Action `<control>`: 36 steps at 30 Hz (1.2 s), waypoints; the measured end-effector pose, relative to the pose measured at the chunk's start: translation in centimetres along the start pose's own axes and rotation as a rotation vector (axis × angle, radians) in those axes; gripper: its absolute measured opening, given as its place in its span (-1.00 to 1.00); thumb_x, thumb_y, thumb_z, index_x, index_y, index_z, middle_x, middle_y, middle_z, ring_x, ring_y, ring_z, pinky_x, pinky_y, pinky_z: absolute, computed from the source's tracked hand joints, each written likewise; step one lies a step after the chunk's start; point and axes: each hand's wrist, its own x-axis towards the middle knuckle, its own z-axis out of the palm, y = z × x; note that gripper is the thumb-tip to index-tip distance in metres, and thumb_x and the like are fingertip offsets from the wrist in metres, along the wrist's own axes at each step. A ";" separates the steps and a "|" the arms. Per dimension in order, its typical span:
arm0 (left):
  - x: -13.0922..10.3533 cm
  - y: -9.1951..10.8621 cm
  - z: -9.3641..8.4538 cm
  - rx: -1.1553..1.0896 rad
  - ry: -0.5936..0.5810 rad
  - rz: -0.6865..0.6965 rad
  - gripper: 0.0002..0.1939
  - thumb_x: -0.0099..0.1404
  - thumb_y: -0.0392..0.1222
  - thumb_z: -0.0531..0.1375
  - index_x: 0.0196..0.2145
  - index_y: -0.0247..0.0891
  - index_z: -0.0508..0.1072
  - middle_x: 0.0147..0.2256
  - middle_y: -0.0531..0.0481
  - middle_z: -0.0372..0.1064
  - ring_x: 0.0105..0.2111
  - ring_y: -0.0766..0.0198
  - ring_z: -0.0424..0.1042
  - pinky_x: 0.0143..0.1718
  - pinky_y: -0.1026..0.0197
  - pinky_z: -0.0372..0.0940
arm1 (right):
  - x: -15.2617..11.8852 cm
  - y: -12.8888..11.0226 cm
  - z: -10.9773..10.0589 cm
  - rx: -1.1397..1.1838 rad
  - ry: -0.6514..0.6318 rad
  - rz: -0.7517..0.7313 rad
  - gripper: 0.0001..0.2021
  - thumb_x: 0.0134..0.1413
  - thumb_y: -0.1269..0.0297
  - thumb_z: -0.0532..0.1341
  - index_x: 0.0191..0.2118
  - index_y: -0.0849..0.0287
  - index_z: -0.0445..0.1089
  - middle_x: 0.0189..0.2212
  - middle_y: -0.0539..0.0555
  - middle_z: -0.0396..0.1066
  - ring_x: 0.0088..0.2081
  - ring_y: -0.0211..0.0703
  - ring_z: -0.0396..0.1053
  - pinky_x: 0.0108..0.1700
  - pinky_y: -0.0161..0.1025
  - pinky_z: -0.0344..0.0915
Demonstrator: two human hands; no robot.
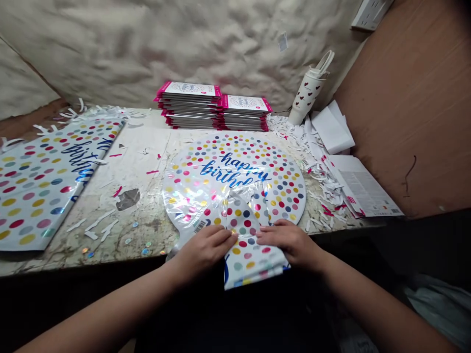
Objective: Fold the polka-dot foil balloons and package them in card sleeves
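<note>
Nearest, I see folded foil (248, 262) overhanging the table (147, 139): the left hand (206, 249), fingers curled, holds one side; the right hand (296, 243), straighter, touches the other, its grip unclear to me. Beyond lie a round balloon (235, 169), then stacked packets (193, 105).

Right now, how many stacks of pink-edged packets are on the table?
2: a taller stack at the back of the table, and a shorter stack just to its right. Anything directly behind them would be hidden.
</note>
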 end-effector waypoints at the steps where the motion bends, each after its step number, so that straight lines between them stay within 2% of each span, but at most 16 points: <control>1: 0.2 0.1 -0.3 -0.074 0.016 -0.079 -0.65 0.30 -0.29 -0.07 -0.10 -0.26 0.46 -0.21 -0.16 0.46 -0.18 0.13 0.40 -0.12 0.11 0.29 | 0.3 0.1 -0.3 0.106 -0.016 0.107 -0.77 0.09 0.27 0.13 -0.15 0.09 0.45 -0.15 0.07 0.48 -0.10 -0.11 0.41 0.00 -0.12 0.23; 4: 2.1 -0.3 -1.4 -0.314 -0.038 -0.473 -0.70 0.26 -0.11 0.00 -0.38 -0.23 0.49 -0.42 -0.04 0.46 -0.38 0.19 0.43 -0.36 0.25 0.30 | 2.1 0.9 -0.8 0.320 0.026 0.498 -0.76 0.12 0.18 0.08 -0.31 0.16 0.45 -0.34 0.04 0.51 -0.28 -0.13 0.45 -0.26 -0.26 0.33; 6: 4.1 -0.9 -2.1 -0.458 -0.137 -0.731 -0.67 0.23 0.02 0.03 -0.51 -0.23 0.40 -0.60 0.03 0.40 -0.54 0.23 0.41 -0.51 0.30 0.24 | 3.6 1.6 -0.9 0.316 0.099 0.714 -0.68 0.16 0.12 0.00 -0.35 0.21 0.40 -0.46 0.03 0.48 -0.42 -0.16 0.43 -0.41 -0.30 0.32; 7: 5.0 -1.1 -2.3 -0.514 -0.178 -0.815 -0.66 0.21 0.06 0.04 -0.53 -0.23 0.36 -0.67 0.05 0.35 -0.61 0.24 0.38 -0.57 0.31 0.21 | 4.3 2.0 -0.9 0.283 0.129 0.782 -0.66 0.18 0.11 -0.03 -0.35 0.21 0.38 -0.51 0.03 0.45 -0.49 -0.17 0.41 -0.46 -0.30 0.31; 10: 6.9 -1.7 -2.4 -0.599 -0.242 -0.902 -0.70 0.21 0.04 0.04 -0.52 -0.22 0.30 -0.77 0.07 0.28 -0.74 0.24 0.32 -0.68 0.31 0.14 | 5.7 2.2 -1.0 0.160 0.191 0.874 -0.70 0.15 0.13 0.00 -0.32 0.22 0.36 -0.54 0.07 0.42 -0.54 -0.13 0.38 -0.48 -0.24 0.29; 12: 7.4 -1.8 -2.2 -0.609 -0.237 -0.910 -0.73 0.22 0.00 0.04 -0.50 -0.22 0.29 -0.79 0.07 0.27 -0.77 0.23 0.30 -0.70 0.31 0.12 | 6.2 1.6 -1.0 0.056 0.281 0.909 -0.69 0.15 0.13 0.01 -0.17 0.23 0.33 -0.37 0.18 0.45 -0.36 0.00 0.42 -0.33 -0.14 0.31; 14: 7.6 -2.0 -1.9 -0.624 -0.225 -0.932 -0.76 0.22 -0.04 0.04 -0.50 -0.22 0.29 -0.79 0.05 0.28 -0.78 0.22 0.30 -0.72 0.31 0.11 | 6.8 0.5 -0.5 -0.104 0.316 0.808 -0.61 0.21 0.18 -0.09 0.05 0.26 0.19 -0.11 0.30 0.37 -0.11 0.10 0.35 -0.12 -0.03 0.24; 15: 7.6 -2.1 -1.7 -0.632 -0.217 -0.947 -0.77 0.22 -0.05 0.04 -0.49 -0.23 0.29 -0.79 0.05 0.28 -0.79 0.22 0.29 -0.73 0.31 0.10 | 7.2 0.0 -0.1 -0.180 0.290 0.714 -0.59 0.23 0.22 -0.14 0.12 0.26 0.13 0.00 0.32 0.29 0.01 0.11 0.27 -0.01 0.00 0.17; 18: 7.8 -2.4 -1.6 -0.671 -0.189 -1.000 -0.76 0.20 -0.06 0.07 -0.51 -0.25 0.30 -0.79 0.04 0.27 -0.84 0.25 0.22 -0.76 0.31 0.04 | 8.6 -0.6 1.4 -0.301 0.117 0.474 -0.57 0.24 0.28 -0.15 0.17 0.24 0.11 0.18 0.22 0.10 0.20 0.03 0.01 0.18 -0.01 -0.07; 20: 7.6 -2.4 -2.0 -0.721 -0.158 -1.022 -0.74 0.18 -0.07 0.10 -0.56 -0.28 0.30 -0.78 0.01 0.28 -0.84 0.29 0.21 -0.76 0.31 0.05 | 9.4 -0.2 2.3 -0.295 0.058 0.468 -0.54 0.24 0.18 -0.13 0.20 0.18 0.08 0.25 0.13 -0.02 0.25 0.03 -0.11 0.22 0.04 -0.16; 22: 6.9 -2.2 -2.9 -0.789 -0.086 -1.016 -0.75 0.17 -0.08 0.13 -0.54 -0.30 0.32 -0.70 -0.02 0.34 -0.76 0.30 0.30 -0.70 0.32 0.13 | 9.7 0.3 2.6 -0.305 0.031 0.484 -0.49 0.24 0.08 -0.16 0.25 0.13 -0.03 0.28 0.10 -0.14 0.28 0.07 -0.20 0.22 0.12 -0.21; 25: 5.2 -1.3 -4.5 -0.914 0.033 -0.983 -0.80 0.14 -0.10 0.17 -0.38 -0.31 0.36 -0.40 -0.10 0.46 -0.47 0.28 0.46 -0.50 0.32 0.31 | 9.5 1.0 2.5 -0.324 0.021 0.492 -0.47 0.24 0.03 -0.21 0.28 0.07 -0.12 0.30 0.05 -0.21 0.29 0.06 -0.27 0.23 0.11 -0.26; 28: 4.2 -0.6 -5.3 -1.165 0.045 -1.032 -0.75 0.06 -0.18 0.24 -0.30 -0.35 0.38 -0.23 -0.18 0.43 -0.31 0.21 0.47 -0.34 0.22 0.38 | 9.3 1.2 2.5 -0.328 0.039 0.489 -0.47 0.24 0.03 -0.22 0.28 0.05 -0.13 0.30 0.04 -0.22 0.29 0.02 -0.28 0.24 0.09 -0.30; 31: 5.2 -0.2 -4.8 -1.298 0.010 -1.125 -0.74 0.00 -0.18 0.30 -0.38 -0.37 0.38 -0.40 -0.09 0.42 -0.46 0.28 0.45 -0.45 0.27 0.37 | 9.7 1.1 2.9 -0.313 0.068 0.484 -0.46 0.24 0.03 -0.23 0.27 0.09 -0.10 0.30 0.07 -0.20 0.29 0.06 -0.28 0.24 0.10 -0.32; 34: 7.3 -0.2 -3.5 -1.184 -0.007 -1.190 -0.72 -0.05 -0.17 0.34 -0.50 -0.32 0.31 -0.67 0.11 0.25 -0.70 0.40 0.28 -0.70 0.39 0.19 | 9.6 0.8 2.5 -0.278 0.067 0.458 -0.45 0.23 0.02 -0.22 0.27 0.13 -0.10 0.29 0.09 -0.19 0.29 0.05 -0.26 0.24 0.09 -0.29; 36: 8.3 -0.1 -2.8 -1.103 0.023 -1.244 -0.72 -0.07 -0.21 0.33 -0.52 -0.28 0.26 -0.74 0.17 0.17 -0.78 0.42 0.19 -0.79 0.41 0.05 | 7.8 1.1 0.7 -0.230 0.072 0.394 -0.43 0.22 0.04 -0.17 0.29 0.14 -0.16 0.30 0.09 -0.23 0.29 -0.05 -0.24 0.25 -0.02 -0.20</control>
